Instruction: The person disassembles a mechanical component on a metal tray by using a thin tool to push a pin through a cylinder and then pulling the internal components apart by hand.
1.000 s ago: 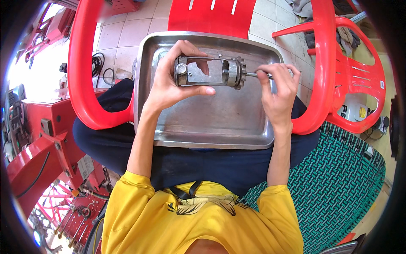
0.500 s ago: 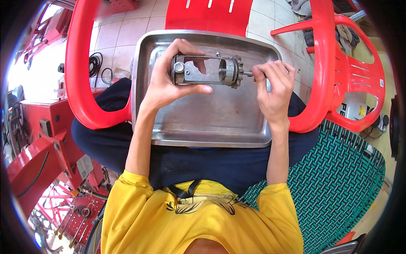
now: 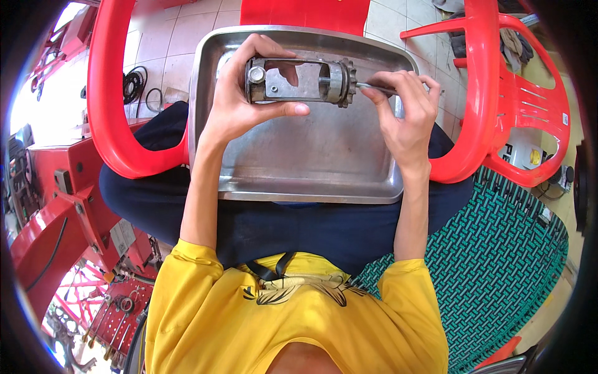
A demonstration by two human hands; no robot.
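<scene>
My left hand (image 3: 232, 93) is closed around the left end of a grey metal cylindrical housing (image 3: 293, 96), held sideways above a steel tray. The housing has a long open window, a bolt head near its left end and a toothed sprocket (image 3: 349, 83) at its right end. Through the window, threads show on the inside of the sprocket end. In my right hand (image 3: 406, 109), a thin metal rod (image 3: 371, 86) is pinched between thumb and fingers. Its left tip is at the sprocket's centre; whether it goes into the hole I cannot tell.
The steel tray (image 3: 305, 194) rests on my lap between red plastic chair arms (image 3: 109, 93). Another red chair (image 3: 529, 112) stands at the right, beside a green woven seat (image 3: 461, 262). Red machinery (image 3: 62, 168) and a rack with tools (image 3: 118, 324) are at the left.
The rod has come farther out of the sprocket end, and more of it now lies in my right hand's fingers. The housing and tray sit slightly higher in the picture.
</scene>
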